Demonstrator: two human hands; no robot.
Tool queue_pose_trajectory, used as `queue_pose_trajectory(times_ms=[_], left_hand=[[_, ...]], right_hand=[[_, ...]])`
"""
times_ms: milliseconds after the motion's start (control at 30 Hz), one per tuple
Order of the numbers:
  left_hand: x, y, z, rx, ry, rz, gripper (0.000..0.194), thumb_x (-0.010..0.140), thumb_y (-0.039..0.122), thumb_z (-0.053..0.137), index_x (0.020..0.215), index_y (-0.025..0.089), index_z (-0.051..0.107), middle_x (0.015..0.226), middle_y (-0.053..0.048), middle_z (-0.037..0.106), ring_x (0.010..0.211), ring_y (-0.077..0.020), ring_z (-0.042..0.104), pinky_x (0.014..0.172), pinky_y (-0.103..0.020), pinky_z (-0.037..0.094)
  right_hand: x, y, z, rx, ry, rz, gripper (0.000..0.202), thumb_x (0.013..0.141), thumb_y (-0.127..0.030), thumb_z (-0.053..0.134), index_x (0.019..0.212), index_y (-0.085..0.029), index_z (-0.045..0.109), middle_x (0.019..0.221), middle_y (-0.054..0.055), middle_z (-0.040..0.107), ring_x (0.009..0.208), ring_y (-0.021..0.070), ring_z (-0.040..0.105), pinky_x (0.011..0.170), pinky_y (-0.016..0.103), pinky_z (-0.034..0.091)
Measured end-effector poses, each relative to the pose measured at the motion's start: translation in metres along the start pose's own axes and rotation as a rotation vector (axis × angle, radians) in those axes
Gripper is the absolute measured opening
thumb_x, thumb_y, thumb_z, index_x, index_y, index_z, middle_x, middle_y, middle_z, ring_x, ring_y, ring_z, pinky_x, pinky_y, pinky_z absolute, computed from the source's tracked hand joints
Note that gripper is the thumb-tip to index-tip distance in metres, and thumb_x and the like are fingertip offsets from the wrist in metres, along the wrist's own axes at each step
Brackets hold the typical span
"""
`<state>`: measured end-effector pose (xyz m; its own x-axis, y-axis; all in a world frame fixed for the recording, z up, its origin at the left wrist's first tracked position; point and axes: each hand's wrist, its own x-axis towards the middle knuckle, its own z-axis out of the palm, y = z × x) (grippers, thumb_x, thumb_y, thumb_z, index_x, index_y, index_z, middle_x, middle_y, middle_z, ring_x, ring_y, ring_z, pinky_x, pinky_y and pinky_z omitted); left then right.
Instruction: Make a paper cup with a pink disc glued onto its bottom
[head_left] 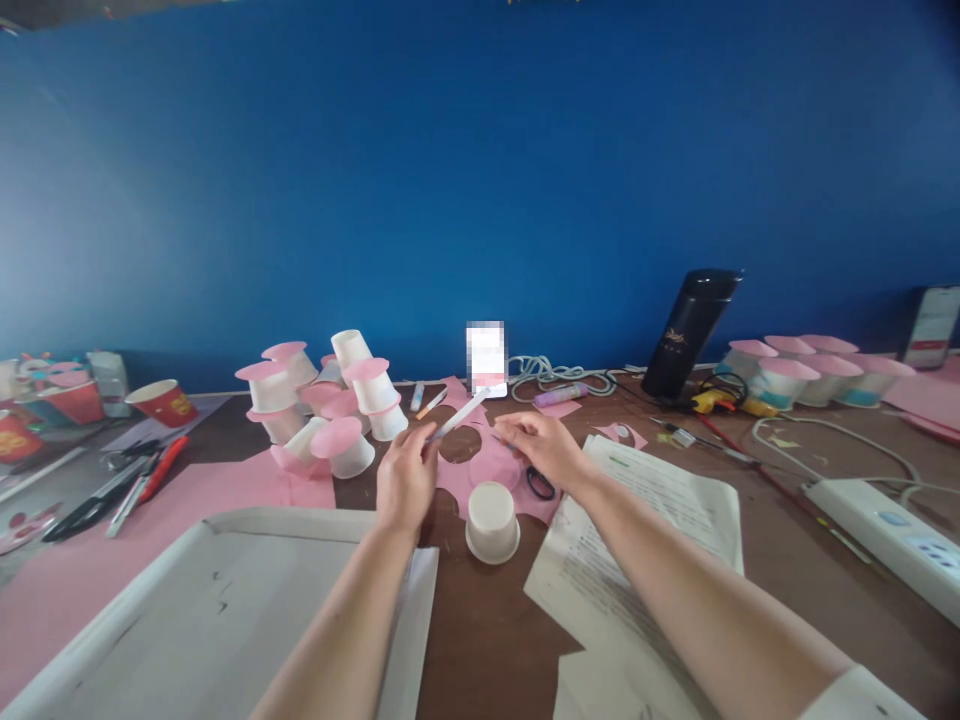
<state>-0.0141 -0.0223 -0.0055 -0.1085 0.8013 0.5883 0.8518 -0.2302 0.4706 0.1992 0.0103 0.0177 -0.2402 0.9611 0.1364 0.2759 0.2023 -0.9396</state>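
My left hand (406, 478) is closed on a narrow white strip (461, 415), which slants up and to the right from the fingertips. To its right, my right hand (544, 445) has thumb and fingers pressed together; whatever they hold is too small to make out. Below and between both hands lies a pink paper sheet (454, 480) with round holes cut in it, plus a pink paper disc (495, 465). Dark-handled scissors (540, 484) rest beside my right hand. Closer to me, a white paper cup (493, 522) stands upside down on the brown table.
Stacked white cups with pink discs (277, 385) stand at left, near a white tray (225, 600). Printed papers (660, 510) lie under my right forearm. Rightward are a leaning black flask (690, 335), a power strip (892, 530) and more disc-topped cups (784, 380). A phone (486, 360) stands behind.
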Motion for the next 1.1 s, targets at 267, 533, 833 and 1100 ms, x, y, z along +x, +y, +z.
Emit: queue_pose_trajectory(times_ms=[267,533,833,1100], left_hand=[[-0.005,0.015,0.004,0.144,-0.204,0.110,0.027,0.086,0.019,0.049,0.104,0.021,0.068,0.100,-0.008,0.068,0.096,-0.0242,0.060,0.088,-0.036,0.044],[-0.007,0.025,0.011,0.118,-0.422,0.062,0.029,0.082,0.019,0.051,0.105,0.019,0.068,0.100,-0.008,0.070,0.093,-0.0246,0.060,0.086,-0.035,0.043],[-0.008,0.021,0.015,0.073,-0.493,-0.039,0.031,0.079,0.030,0.058,0.106,0.018,0.066,0.100,-0.011,0.066,0.094,-0.0239,0.059,0.083,-0.032,0.043],[-0.010,0.016,0.017,-0.015,-0.476,-0.134,0.025,0.074,0.032,0.065,0.095,0.017,0.065,0.094,-0.010,0.065,0.089,-0.0242,0.060,0.081,-0.034,0.044]], right_hand=[[-0.001,0.008,-0.006,-0.668,-0.007,0.075,0.026,0.086,-0.038,0.052,0.100,-0.025,0.070,0.102,0.007,0.072,0.093,0.0238,0.065,0.076,0.031,0.044],[-0.006,-0.003,0.003,-0.896,-0.079,0.195,0.029,0.082,-0.044,0.054,0.099,-0.025,0.069,0.099,0.011,0.071,0.094,0.0316,0.065,0.075,0.038,0.044],[-0.002,0.011,0.005,-0.741,-0.097,0.230,0.040,0.072,-0.042,0.065,0.108,-0.026,0.065,0.108,0.008,0.069,0.101,0.0285,0.063,0.081,0.036,0.046],[-0.004,0.015,0.013,-0.748,-0.116,0.247,0.034,0.068,-0.040,0.069,0.100,-0.027,0.065,0.101,0.007,0.070,0.097,0.0318,0.063,0.081,0.043,0.045]])
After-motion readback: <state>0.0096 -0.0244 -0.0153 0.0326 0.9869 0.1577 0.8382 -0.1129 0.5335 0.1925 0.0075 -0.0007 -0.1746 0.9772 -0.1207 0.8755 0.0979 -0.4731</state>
